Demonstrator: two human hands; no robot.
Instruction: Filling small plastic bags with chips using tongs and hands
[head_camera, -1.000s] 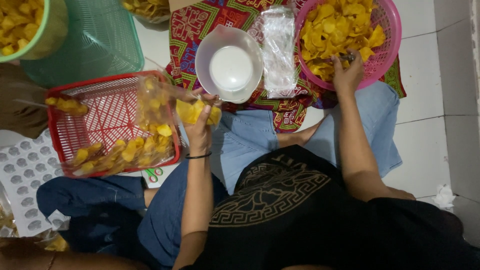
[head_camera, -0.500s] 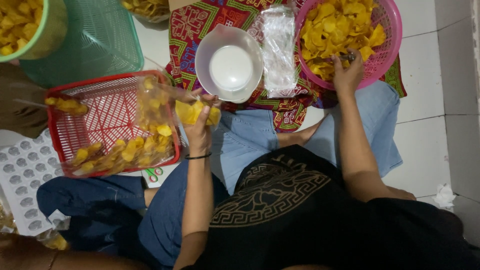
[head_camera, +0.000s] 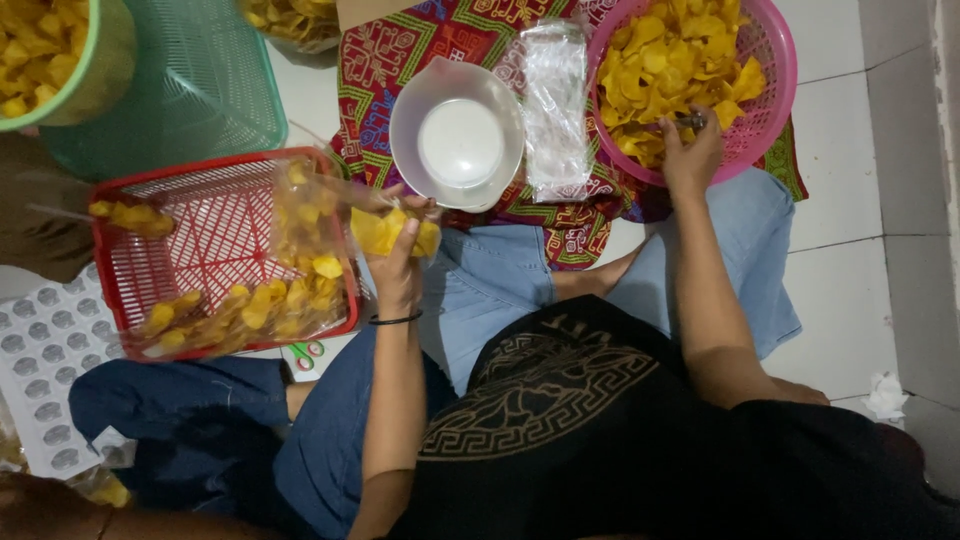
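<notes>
Over the lap: left hand (head_camera: 398, 262) closed around a clear bag (head_camera: 330, 215) mouth and some yellow chips (head_camera: 392, 232), beside the red basket (head_camera: 215, 180). Right hand (head_camera: 690, 155) reaches into the pink basket (head_camera: 775, 95), fingers curled among chips; grip unclear. White bowl (head_camera: 457, 135) between.

Landmark: white bowl (head_camera: 457, 140).
- Left of it: red basket (head_camera: 215, 250) and clear chip bag (head_camera: 310, 250) block passage.
- Right, just beside: flat plastic packet (head_camera: 556, 110); past that, pink basket (head_camera: 765, 100).
- Far right: bare floor tiles (head_camera: 860, 200), open room.
- Upper left: green basket (head_camera: 185, 90).
</notes>
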